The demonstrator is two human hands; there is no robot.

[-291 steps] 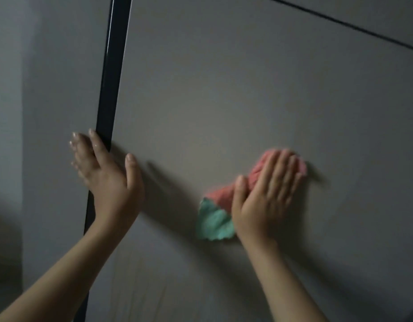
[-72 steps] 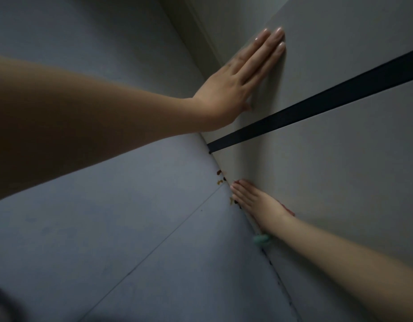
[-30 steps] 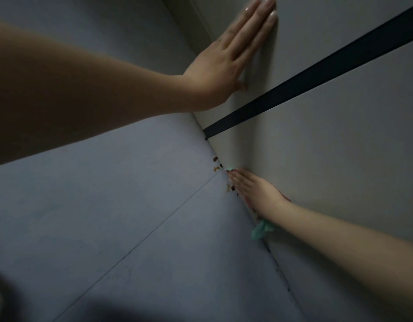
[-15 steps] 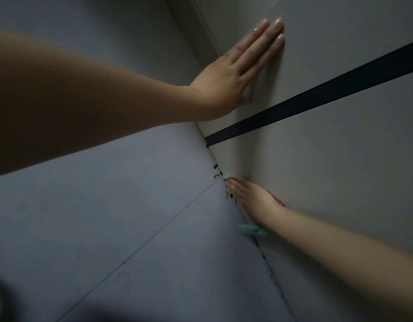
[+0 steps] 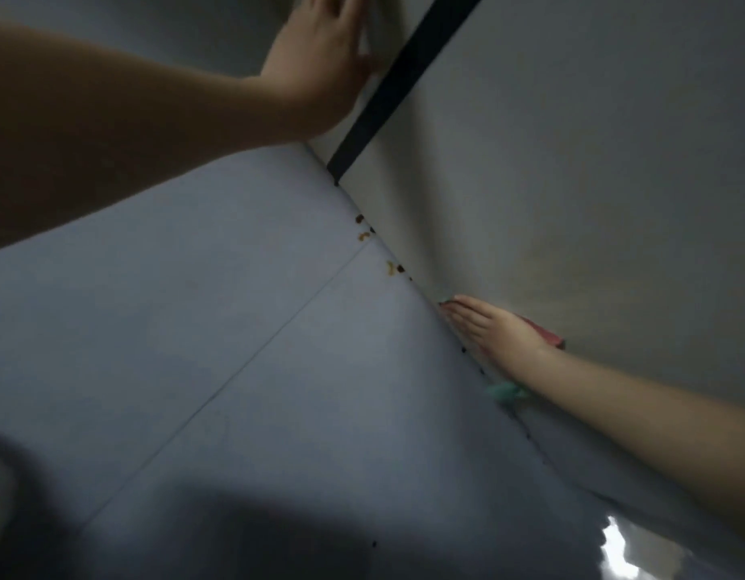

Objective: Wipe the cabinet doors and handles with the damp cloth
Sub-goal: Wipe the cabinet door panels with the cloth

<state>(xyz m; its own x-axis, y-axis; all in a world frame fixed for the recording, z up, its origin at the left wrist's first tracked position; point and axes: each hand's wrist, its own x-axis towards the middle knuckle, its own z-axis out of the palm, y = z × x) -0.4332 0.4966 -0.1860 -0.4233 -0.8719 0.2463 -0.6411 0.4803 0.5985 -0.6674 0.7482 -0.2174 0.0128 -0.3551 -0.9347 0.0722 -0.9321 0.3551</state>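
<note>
A pale grey cabinet door (image 5: 571,182) fills the right side, with a black vertical strip (image 5: 395,90) beside it. My right hand (image 5: 494,334) lies flat with straight fingers, pressing a pink and teal cloth (image 5: 506,391) against the bottom edge of the door, right above the floor. Only a pink corner and a teal corner of the cloth show around the hand. My left hand (image 5: 324,64) rests flat and blurred on the panel left of the strip, its fingertips cut off by the frame's top.
The blue-grey floor (image 5: 236,328) has a thin seam running diagonally. Several small brown crumbs (image 5: 364,228) lie along the foot of the cabinet. A bright reflection (image 5: 617,550) sits on the floor at lower right.
The view has swung down and tilted. My right hand with the cloth has slid along the door's bottom edge, away from the black strip. My left hand stays on the panel.
</note>
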